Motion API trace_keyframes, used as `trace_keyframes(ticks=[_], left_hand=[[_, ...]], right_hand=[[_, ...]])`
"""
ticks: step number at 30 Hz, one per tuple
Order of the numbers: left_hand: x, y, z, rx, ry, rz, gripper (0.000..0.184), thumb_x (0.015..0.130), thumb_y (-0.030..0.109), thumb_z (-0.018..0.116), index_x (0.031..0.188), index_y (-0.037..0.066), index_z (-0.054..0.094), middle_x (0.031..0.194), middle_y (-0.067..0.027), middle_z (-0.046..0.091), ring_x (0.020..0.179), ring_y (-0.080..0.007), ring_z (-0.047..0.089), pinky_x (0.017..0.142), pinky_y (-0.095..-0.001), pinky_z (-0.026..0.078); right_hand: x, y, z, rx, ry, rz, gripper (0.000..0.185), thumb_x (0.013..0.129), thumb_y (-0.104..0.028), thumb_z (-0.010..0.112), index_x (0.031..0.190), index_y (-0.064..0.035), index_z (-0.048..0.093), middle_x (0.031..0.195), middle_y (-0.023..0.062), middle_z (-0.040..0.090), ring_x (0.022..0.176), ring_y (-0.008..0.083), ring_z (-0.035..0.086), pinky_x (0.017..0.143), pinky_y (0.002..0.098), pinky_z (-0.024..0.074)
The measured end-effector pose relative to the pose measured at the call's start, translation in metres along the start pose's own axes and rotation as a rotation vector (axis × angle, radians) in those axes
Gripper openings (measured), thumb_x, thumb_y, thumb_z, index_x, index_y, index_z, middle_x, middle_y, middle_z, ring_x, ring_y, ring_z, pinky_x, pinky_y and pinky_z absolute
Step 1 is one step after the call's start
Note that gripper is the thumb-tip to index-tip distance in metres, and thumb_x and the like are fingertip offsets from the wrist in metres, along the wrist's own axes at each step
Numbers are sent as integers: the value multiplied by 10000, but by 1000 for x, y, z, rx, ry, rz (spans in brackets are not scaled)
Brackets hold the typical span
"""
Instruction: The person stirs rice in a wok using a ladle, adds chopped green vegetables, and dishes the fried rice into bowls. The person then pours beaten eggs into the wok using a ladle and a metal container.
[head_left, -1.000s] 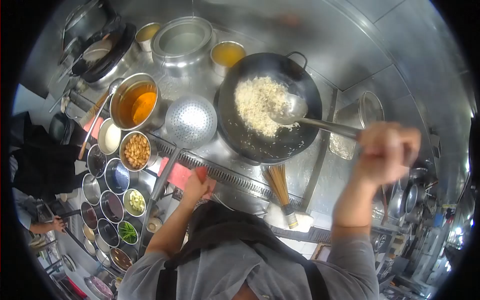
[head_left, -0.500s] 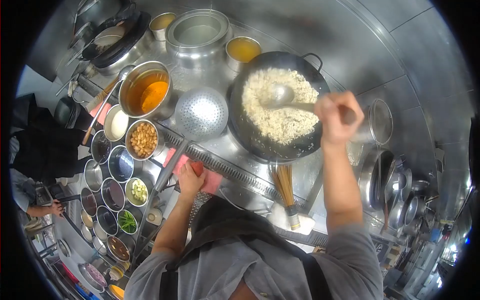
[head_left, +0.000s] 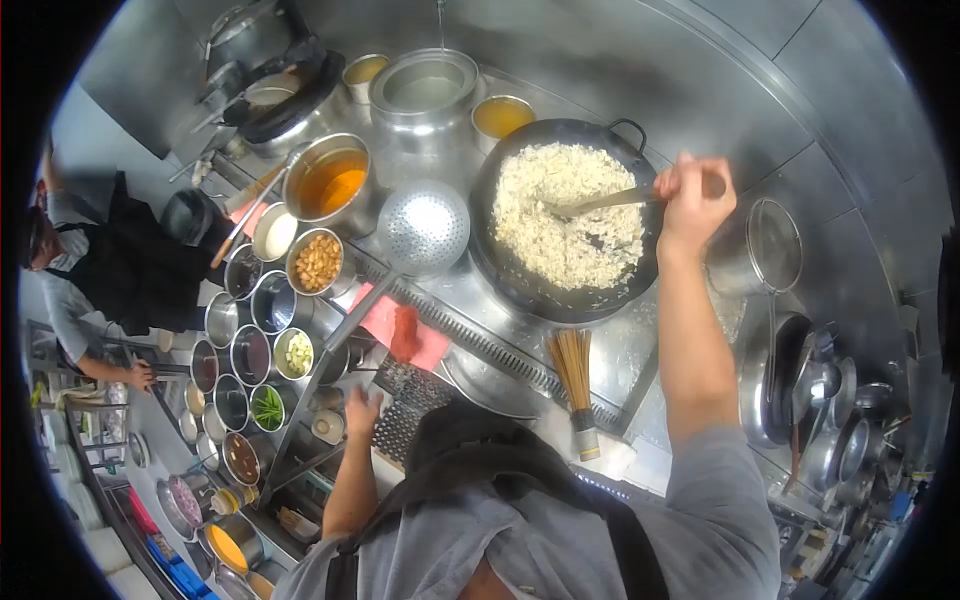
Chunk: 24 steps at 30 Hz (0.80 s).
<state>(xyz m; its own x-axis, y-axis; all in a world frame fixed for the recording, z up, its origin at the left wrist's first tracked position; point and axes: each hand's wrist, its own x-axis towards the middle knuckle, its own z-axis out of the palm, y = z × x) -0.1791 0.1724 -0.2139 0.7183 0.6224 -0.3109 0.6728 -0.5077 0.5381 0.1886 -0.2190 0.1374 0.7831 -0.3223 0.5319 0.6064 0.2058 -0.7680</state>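
Note:
My right hand [head_left: 694, 198] is closed round the handle of a metal ladle [head_left: 610, 201], whose bowl is buried in the white rice [head_left: 566, 215]. The rice lies in a black wok [head_left: 484, 225] with a loop handle at the top. My left hand [head_left: 362, 412] is off the counter, near my body, with nothing in it and its fingers apart. Just above it, a red cloth [head_left: 405, 334] lies bunched on a pink cloth [head_left: 431, 349]. A perforated strainer [head_left: 424, 228] rests left of the wok.
Small pots with nuts [head_left: 318, 262], greens [head_left: 267, 407] and other ingredients stand at left. Behind are an orange-liquid pot [head_left: 333, 187] and a large pot [head_left: 422, 90]. A bamboo brush [head_left: 574, 380] lies below the wok. A person [head_left: 125, 265] stands far left.
My left hand has left the red cloth and moved down toward my body. The ladle has dug into the rice, which is more spread out. The view has shifted, bringing more of the other person in.

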Motion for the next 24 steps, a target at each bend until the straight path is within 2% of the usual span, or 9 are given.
trace_keyframes(ticks=[3, 5, 6, 10, 12, 15, 20, 23, 24], left_hand=[[-43, -115, 29, 228, -142, -186, 658, 733, 492, 669, 1203, 46, 553, 1120, -213, 621, 1047, -396, 591, 882, -450, 479], [-96, -160, 20, 359, -454, -160, 393, 766, 376, 651, 968, 39, 657, 1066, -195, 641, 953, -320, 649, 796, -453, 531], [-131, -171, 26, -109, -369, -706, 295, 791, 331, 648, 884, 52, 676, 890, -149, 663, 752, -260, 668, 655, -437, 557], [-227, -221, 58, 49, -550, -872, 272, 816, 328, 650, 851, 59, 675, 727, -83, 631, 615, -224, 626, 542, -408, 536], [-245, -222, 64, 130, -593, -754, 290, 810, 342, 654, 889, 63, 674, 732, -94, 639, 644, -228, 633, 567, -401, 535], [-242, -180, 52, 391, -461, -165, 404, 774, 385, 665, 1028, 71, 672, 871, -178, 685, 831, -263, 685, 725, -401, 546], [-205, -225, 114, 145, -467, -365, 589, 762, 419, 618, 1201, 31, 561, 976, -187, 675, 827, -289, 680, 791, -382, 534], [-197, -152, 72, 8, -289, -296, 313, 723, 319, 612, 723, 19, 701, 848, -219, 676, 844, -326, 669, 746, -448, 513], [-205, -99, 27, -31, -255, -355, 322, 721, 280, 597, 871, 16, 703, 874, -229, 673, 856, -356, 662, 778, -458, 509]], right_hand=[[9, -64, 13, 101, -97, 20, 186, 831, 26, 624, 723, -18, 478, 549, 51, 491, 440, 112, 443, 452, 271, 386], [7, -84, -6, 202, -362, -16, 164, 803, 2, 647, 714, -27, 512, 560, 39, 506, 462, 106, 466, 456, 252, 380], [-4, -68, -6, 99, -401, -18, 152, 793, -13, 654, 701, -28, 534, 567, 37, 522, 470, 104, 478, 467, 250, 387], [-12, -4, 1, -323, -586, -203, 142, 769, -63, 679, 669, -30, 584, 572, 32, 554, 494, 99, 489, 498, 258, 403], [5, -8, 20, -363, -572, -318, 160, 773, -98, 696, 684, -24, 587, 556, 34, 549, 503, 96, 471, 515, 266, 398], [24, -56, 16, -280, -412, -193, 206, 796, -106, 703, 655, -29, 575, 548, -26, 537, 509, 75, 492, 482, 240, 376], [29, 2, -10, -157, -61, 64, 191, 798, -59, 683, 671, -54, 541, 541, 8, 505, 434, 85, 450, 392, 244, 338], [10, -20, 27, -320, -157, 128, 200, 820, -127, 657, 668, -87, 534, 530, 4, 464, 433, 109, 443, 409, 260, 361], [-10, -38, 40, -386, -202, 82, 203, 851, -152, 625, 676, -81, 551, 528, 3, 451, 448, 113, 434, 437, 258, 372]])
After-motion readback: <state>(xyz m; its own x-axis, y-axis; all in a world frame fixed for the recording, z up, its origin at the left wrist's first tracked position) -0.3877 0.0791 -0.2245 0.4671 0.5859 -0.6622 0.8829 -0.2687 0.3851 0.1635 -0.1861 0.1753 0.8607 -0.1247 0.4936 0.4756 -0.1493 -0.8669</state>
